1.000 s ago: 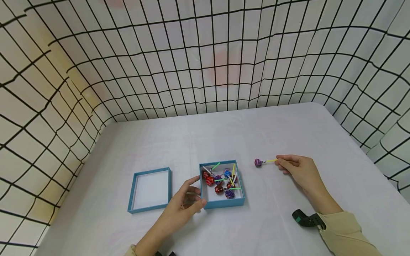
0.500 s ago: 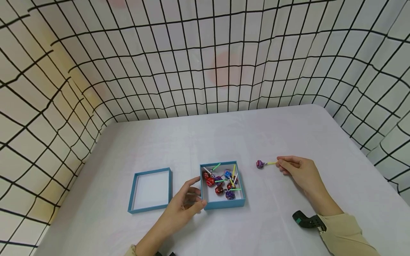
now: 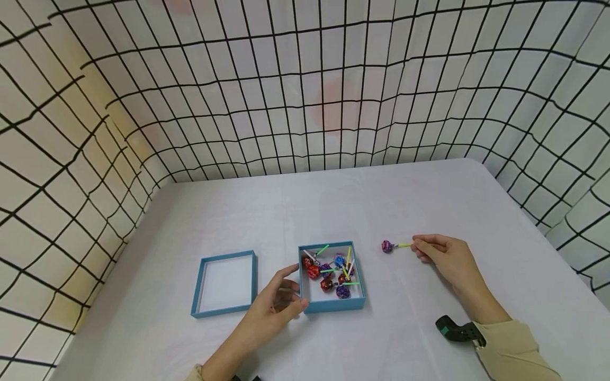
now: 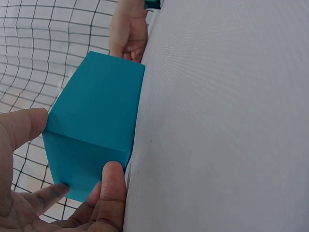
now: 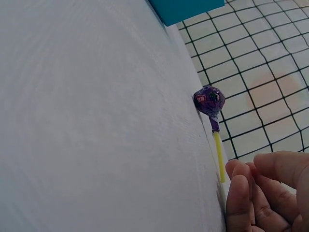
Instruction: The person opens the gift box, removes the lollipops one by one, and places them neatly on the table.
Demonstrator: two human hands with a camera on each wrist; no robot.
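Observation:
A shallow blue box (image 3: 333,305) with a white inside holds several wrapped lollipops (image 3: 313,272) with coloured sticks. My left hand (image 3: 270,309) touches the left wall of the box with its fingertips. Its thumb lies at the near left corner, as the left wrist view also shows. To the right of the box, a purple lollipop (image 3: 387,246) with a yellow stick lies on the table. My right hand (image 3: 445,256) is beside the stick's end. In the right wrist view the stick (image 5: 219,157) ends just short of the fingertips, which hold nothing visible.
A blue-rimmed lid (image 3: 195,288) with a white inside lies left of my left hand. White cloth covers the table (image 3: 305,206). Black netting (image 3: 305,106) over pale cloth walls encloses its back and sides. A black band (image 3: 457,329) is on my right wrist.
The view has tilted slightly, shifting everything a little downward. The purple lollipop sits a touch nearer my right fingertips. The left hand, the box and the lid keep their places.

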